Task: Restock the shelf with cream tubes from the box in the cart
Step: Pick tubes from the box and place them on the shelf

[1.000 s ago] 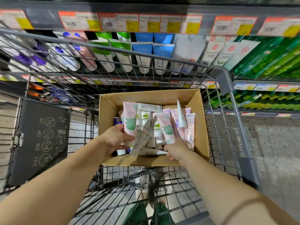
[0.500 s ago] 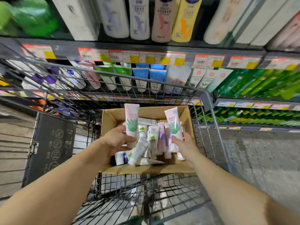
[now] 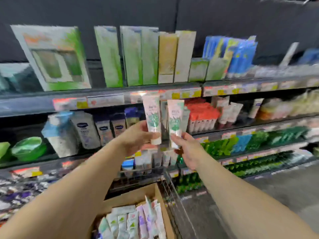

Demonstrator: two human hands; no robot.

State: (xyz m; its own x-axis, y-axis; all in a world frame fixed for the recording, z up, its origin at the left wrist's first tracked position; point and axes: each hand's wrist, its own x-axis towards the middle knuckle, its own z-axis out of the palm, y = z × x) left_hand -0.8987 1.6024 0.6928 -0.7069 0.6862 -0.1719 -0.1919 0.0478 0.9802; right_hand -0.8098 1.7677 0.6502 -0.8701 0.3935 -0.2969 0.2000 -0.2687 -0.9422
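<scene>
My left hand (image 3: 138, 137) grips a pink cream tube with a green leaf print (image 3: 152, 116), held upright in front of the second shelf. My right hand (image 3: 188, 149) pinches a matching pink tube (image 3: 176, 120) by its lower end, right beside the first. Both tubes are raised before a dark gap in the shelf row (image 3: 164, 118), left of red-capped tubes (image 3: 202, 116). Below, the cardboard box (image 3: 131, 197) in the cart holds several more tubes (image 3: 134, 221). The frame is blurred by motion.
The wire cart's rim (image 3: 172, 185) runs under my arms. Tall green and yellow cartons (image 3: 143, 56) stand on the top shelf. Lotion bottles (image 3: 86, 130) and a green tub (image 3: 28, 149) sit at left; green packs (image 3: 259, 140) fill lower shelves at right.
Both hands have lifted out of the box, each carrying a pink tube, up to the second shelf. My view has swung upward from the cart to the shelves.
</scene>
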